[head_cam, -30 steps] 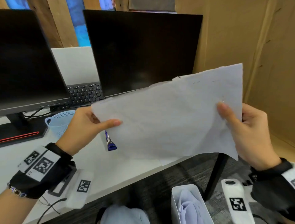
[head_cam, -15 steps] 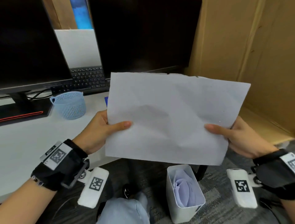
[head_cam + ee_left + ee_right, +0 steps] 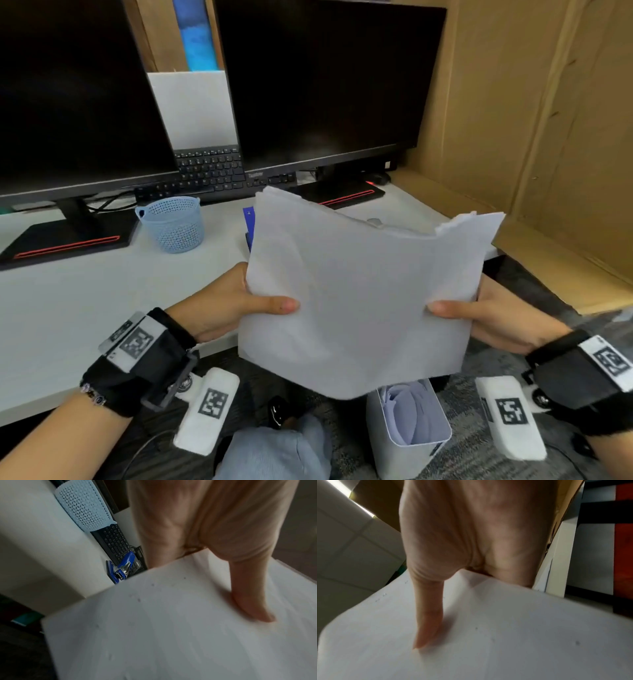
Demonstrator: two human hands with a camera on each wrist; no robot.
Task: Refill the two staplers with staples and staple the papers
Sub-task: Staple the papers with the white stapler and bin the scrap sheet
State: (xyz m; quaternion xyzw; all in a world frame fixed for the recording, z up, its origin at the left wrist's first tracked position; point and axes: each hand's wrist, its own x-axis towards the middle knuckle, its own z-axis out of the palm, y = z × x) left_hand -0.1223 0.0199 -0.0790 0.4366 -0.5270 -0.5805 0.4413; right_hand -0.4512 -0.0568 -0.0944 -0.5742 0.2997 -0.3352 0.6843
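Papers (image 3: 356, 294) upright (top edge bowed)

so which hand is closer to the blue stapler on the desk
Left. The left hand grips the papers just in front of the blue stapler; the right hand holds their far side.

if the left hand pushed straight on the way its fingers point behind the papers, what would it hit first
Probably the blue stapler, lying on the desk just beyond the left hand, which holds the papers by their left edge. Past it lies the keyboard. Depth is unclear, so the hand might pass above both.
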